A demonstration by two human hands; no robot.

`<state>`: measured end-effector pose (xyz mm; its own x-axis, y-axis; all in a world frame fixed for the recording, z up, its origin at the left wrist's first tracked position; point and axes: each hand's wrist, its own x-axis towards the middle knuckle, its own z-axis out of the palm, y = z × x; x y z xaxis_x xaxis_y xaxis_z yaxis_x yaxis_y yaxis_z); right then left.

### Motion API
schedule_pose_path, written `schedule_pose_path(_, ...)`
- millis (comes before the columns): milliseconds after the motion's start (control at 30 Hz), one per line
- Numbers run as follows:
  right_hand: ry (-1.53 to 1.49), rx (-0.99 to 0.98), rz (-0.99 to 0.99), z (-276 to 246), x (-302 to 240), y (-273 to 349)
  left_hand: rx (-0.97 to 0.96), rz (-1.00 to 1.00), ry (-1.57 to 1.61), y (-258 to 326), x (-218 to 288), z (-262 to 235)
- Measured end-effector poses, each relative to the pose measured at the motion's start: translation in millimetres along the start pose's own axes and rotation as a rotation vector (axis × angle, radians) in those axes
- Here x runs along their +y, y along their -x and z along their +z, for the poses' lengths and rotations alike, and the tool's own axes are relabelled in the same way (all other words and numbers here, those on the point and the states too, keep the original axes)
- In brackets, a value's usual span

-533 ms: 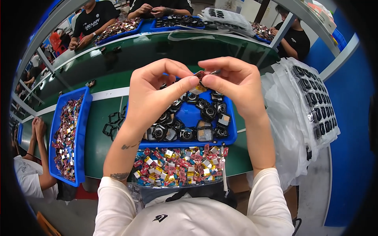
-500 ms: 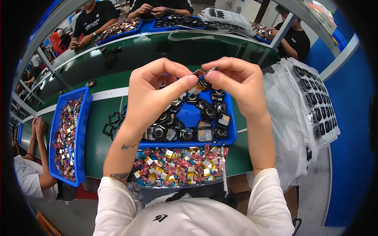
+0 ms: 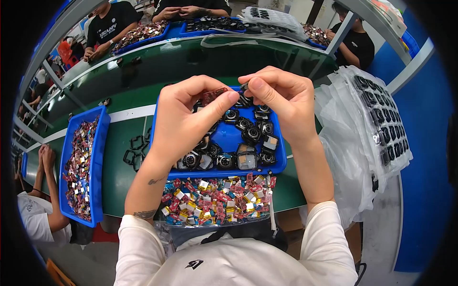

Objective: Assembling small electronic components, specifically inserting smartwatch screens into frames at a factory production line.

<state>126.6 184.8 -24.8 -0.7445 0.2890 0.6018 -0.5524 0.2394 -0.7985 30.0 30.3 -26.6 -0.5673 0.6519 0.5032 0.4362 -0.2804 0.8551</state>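
Note:
Over the far part of a blue tray (image 3: 285, 159), both my hands are raised with fingertips close together. My left hand (image 3: 179, 117) pinches a small red circuit board (image 3: 212, 96) between thumb and forefinger. Between thumb and fingertips, my right hand (image 3: 288, 102) grips a small dark piece (image 3: 244, 87), mostly hidden by the fingers. Below, the tray holds several black smartwatch cases (image 3: 225, 160), some showing round sensor backs. In front of my body lies a heap of red circuit boards with silver and yellow battery cells (image 3: 217, 202).
A long blue bin (image 3: 104, 164) of similar boards stands at the left. Black frames (image 3: 130, 156) lie beside my left forearm. At the right, plastic trays of watch cases (image 3: 384, 121) are stacked in white sheeting. Co-workers sit across the green conveyor (image 3: 179, 59) and at the left.
My fingertips have moved slightly apart. The red board now sits further inside my left hand, and its yellow part no longer shows between the hands.

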Motion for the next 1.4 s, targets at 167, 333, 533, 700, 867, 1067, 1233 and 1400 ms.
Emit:
schedule_pose_path(167, -0.220, -0.038, 0.155, -3.5, -0.7, 1.1, -0.026, -0.034, 0.133, 1.1, 3.4, -3.5)
schedule_pose_path(333, -0.403, -0.117, 0.265, -6.6, -0.2, 2.6, -0.096, 0.075, 0.093, -0.1, 1.7, -5.8)
schedule_pose_path(533, -0.508, -0.169, 0.350, -5.0, -5.2, 3.8, -0.087, 0.032, 0.182, -0.3, 0.8, -4.4)
schedule_pose_path(700, -0.435, -0.162, 0.321, -2.9, -3.8, 4.2, -0.070, 0.014, 0.189, -1.7, -1.8, -3.6)
schedule_pose_path(867, -0.189, -0.068, 0.190, -4.1, -11.4, 3.2, -0.064, -0.029, 0.168, -2.7, -1.3, -6.6)
schedule_pose_path(1067, -0.219, -0.138, 0.202, 1.7, -8.9, 5.4, -0.050, -0.059, 0.185, -3.3, -3.0, -5.1)
schedule_pose_path(1233, -0.227, -0.084, 0.238, -1.6, -6.2, 3.7, -0.090, -0.103, 0.193, -2.8, -0.5, -8.5)
schedule_pose_path(1400, -0.145, -0.046, 0.177, 2.0, -5.6, 4.4, -0.105, -0.102, 0.177, -2.9, 2.6, -7.9)
